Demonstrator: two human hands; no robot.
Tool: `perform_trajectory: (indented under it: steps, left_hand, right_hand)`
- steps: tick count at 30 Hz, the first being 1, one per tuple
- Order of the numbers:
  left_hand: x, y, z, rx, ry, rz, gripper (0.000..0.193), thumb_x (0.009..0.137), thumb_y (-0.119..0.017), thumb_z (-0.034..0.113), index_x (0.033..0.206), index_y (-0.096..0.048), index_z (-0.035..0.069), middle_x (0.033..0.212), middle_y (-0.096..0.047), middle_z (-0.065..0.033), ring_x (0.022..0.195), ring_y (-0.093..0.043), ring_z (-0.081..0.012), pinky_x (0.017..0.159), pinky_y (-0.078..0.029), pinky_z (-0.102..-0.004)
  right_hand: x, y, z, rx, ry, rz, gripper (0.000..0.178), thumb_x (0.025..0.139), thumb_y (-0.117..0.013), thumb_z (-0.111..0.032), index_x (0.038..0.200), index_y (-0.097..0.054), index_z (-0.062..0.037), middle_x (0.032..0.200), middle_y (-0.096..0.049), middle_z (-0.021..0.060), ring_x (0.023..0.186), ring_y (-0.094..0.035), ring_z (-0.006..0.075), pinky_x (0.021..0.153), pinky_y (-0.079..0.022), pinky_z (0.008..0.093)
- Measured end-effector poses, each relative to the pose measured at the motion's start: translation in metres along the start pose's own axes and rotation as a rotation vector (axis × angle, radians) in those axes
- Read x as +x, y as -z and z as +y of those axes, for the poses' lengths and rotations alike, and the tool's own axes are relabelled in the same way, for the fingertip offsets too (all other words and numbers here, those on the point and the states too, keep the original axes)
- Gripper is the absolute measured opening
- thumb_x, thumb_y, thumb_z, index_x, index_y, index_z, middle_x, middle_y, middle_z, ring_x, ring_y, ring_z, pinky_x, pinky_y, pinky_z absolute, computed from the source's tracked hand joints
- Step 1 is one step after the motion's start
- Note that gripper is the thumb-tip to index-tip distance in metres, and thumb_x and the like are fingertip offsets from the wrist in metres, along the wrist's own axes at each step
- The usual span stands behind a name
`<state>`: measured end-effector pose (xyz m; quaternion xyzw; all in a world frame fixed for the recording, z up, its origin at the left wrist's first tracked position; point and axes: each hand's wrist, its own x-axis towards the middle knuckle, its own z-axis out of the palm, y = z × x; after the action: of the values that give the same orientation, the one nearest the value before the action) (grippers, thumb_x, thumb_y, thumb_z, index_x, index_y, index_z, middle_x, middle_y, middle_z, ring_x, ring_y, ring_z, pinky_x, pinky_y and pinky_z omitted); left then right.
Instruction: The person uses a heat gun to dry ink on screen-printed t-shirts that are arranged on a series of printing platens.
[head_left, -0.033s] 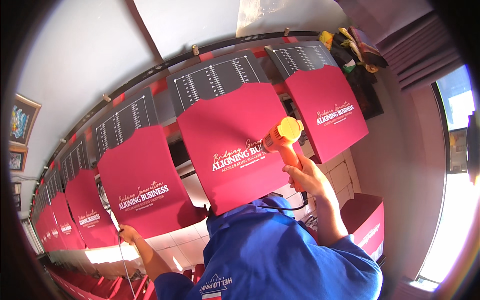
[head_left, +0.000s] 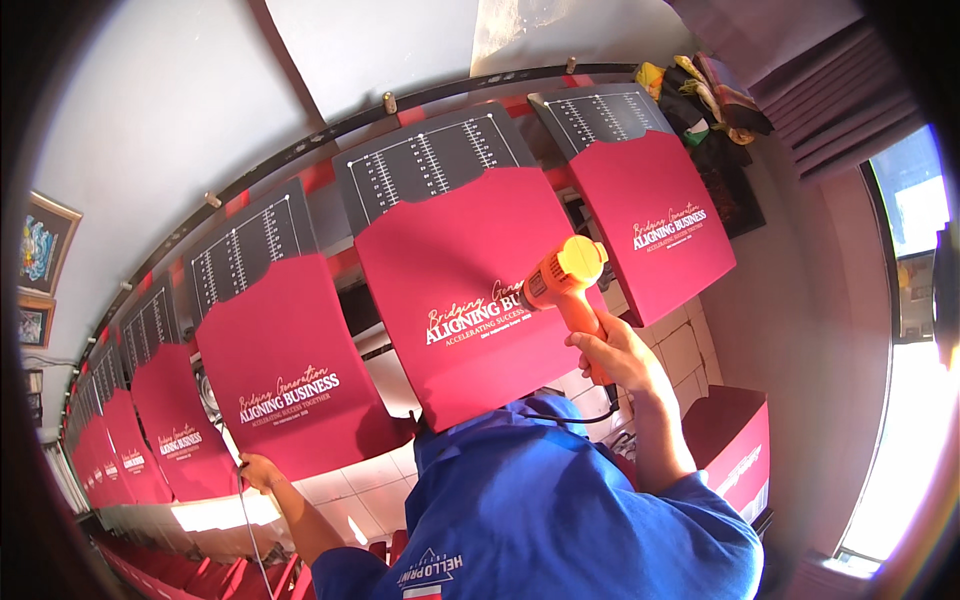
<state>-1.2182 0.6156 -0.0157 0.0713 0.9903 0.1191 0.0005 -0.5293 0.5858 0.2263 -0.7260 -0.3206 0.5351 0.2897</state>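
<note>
My right hand [head_left: 615, 355] grips the handle of an orange heat gun [head_left: 560, 275]. Its nozzle points left at the white print on a red fabric piece [head_left: 455, 270] stretched over a dark ruled board [head_left: 430, 155]. A black cord hangs from the gun's handle. My left hand [head_left: 258, 470] is low on the left, at the bottom edge of the neighbouring red fabric piece [head_left: 285, 370]. Its fingers are curled where a thin pale cord runs down; what it holds is unclear. My blue shirt [head_left: 560, 510] fills the lower middle.
A curved row of several more boards with red printed fabric runs away to the left [head_left: 150, 420], and one more stands to the right [head_left: 650, 220]. Clothes are piled at the top right [head_left: 715, 100]. There is a bright window on the right [head_left: 905, 400] and framed pictures on the left wall [head_left: 45, 240].
</note>
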Motion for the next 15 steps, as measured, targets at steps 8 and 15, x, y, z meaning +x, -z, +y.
perform_trajectory:
  steps: [8, 15]
  left_hand:
    - [0.012, -0.002, 0.017, 0.031, -0.209, -0.046, 0.056, 0.097, -0.032, 0.044, 0.109, -0.064, 0.000, 0.105, -0.069, -0.0241, 0.098, -0.066, -0.0437, 0.090, -0.046, -0.0558]
    - [0.032, -0.003, 0.061, 0.052, -0.034, -0.167, 0.061, 0.095, -0.032, 0.047, 0.111, -0.069, 0.001, 0.112, -0.069, -0.0210, 0.102, -0.066, -0.0406, 0.087, -0.051, -0.0505]
  right_hand:
    - [-0.006, -0.037, -0.009, 0.060, -0.005, 0.135, 0.031, 0.090, -0.063, -0.022, 0.110, -0.056, 0.0005, 0.072, -0.059, 0.0057, 0.060, -0.060, 0.0123, 0.053, -0.049, 0.0268]
    - [-0.005, -0.058, -0.009, 0.097, 0.095, 0.232, 0.033, 0.090, -0.063, -0.021, 0.113, -0.056, 0.0018, 0.072, -0.059, 0.0054, 0.062, -0.061, 0.0117, 0.053, -0.049, 0.0259]
